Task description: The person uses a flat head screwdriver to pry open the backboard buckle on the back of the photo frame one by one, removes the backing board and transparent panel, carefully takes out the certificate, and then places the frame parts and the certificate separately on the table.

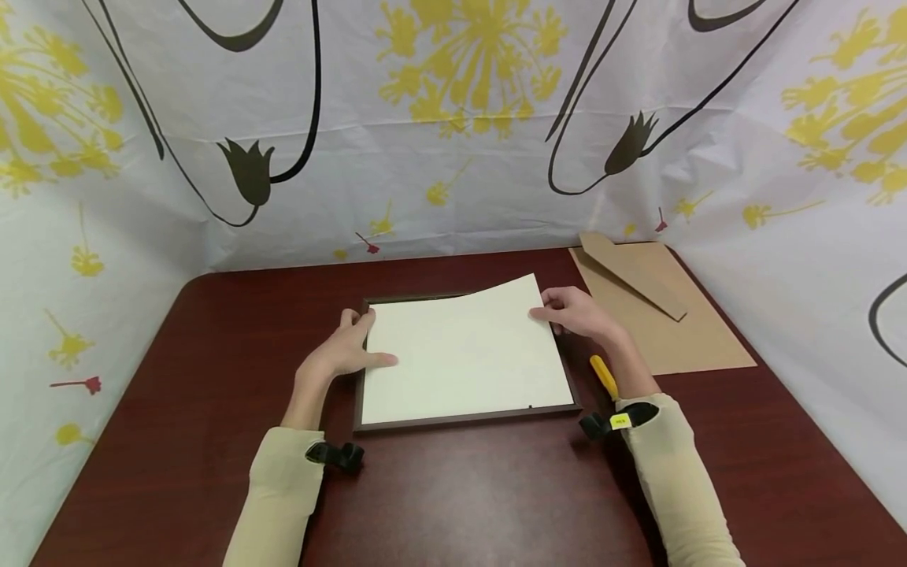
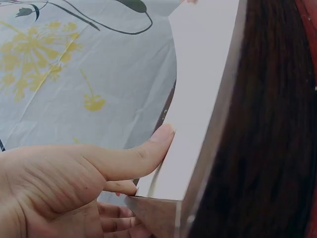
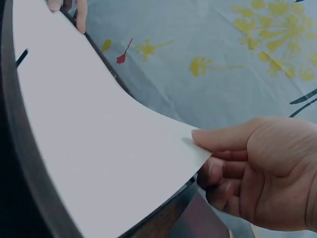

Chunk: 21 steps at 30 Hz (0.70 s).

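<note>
A white sheet [image 1: 460,354] lies in a dark brown picture frame [image 1: 468,419] on the table, its far right corner bent upward. My right hand [image 1: 577,313] pinches that raised corner between thumb and fingers; the right wrist view shows the thumb [image 3: 218,138] on top of the sheet. At the frame's left side, my left hand [image 1: 343,346] grips the edge. Its thumb [image 2: 143,156] rests on the sheet in the left wrist view, while the other fingers are around the outside of the frame, partly hidden. A small dark tab shows at the sheet's near edge.
To the right lies a brown backing board [image 1: 708,346] with a raised stand flap [image 1: 631,276]. A yellow-handled tool [image 1: 604,376] is beside my right forearm, partly covered by it. Patterned white cloth [image 1: 453,189] surrounds the dark red table [image 1: 460,488].
</note>
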### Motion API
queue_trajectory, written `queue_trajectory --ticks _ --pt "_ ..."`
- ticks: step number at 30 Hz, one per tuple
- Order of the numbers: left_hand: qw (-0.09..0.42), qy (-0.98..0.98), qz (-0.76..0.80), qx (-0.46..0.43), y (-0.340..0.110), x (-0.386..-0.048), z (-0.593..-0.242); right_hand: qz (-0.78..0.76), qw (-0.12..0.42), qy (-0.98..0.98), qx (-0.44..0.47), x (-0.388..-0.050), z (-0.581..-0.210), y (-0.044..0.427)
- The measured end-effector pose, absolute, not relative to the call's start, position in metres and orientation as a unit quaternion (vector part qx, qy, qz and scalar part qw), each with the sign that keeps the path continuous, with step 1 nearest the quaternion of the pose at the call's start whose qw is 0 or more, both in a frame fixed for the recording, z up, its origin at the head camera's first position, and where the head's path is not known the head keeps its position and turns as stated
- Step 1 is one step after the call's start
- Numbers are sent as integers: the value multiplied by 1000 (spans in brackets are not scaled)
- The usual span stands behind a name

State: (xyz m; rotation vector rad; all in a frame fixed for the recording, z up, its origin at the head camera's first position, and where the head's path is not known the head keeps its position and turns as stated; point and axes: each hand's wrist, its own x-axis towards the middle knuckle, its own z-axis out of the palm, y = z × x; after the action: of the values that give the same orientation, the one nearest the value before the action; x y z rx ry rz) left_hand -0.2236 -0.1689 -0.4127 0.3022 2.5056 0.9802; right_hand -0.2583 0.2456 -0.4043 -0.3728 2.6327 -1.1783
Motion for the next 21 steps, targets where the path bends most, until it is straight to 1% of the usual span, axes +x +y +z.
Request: queue_trajectory --ticks 7,16,21 --pt "217 911 334 106 -166 -221 -412 -467 108 864 -153 -256 -393 244" --pt "233 915 313 105 -160 -213 -406 -482 105 855 -159 -247 -377 239" --pt "239 917 298 114 -159 -211 -402 -494 90 849 -164 -242 -367 239"
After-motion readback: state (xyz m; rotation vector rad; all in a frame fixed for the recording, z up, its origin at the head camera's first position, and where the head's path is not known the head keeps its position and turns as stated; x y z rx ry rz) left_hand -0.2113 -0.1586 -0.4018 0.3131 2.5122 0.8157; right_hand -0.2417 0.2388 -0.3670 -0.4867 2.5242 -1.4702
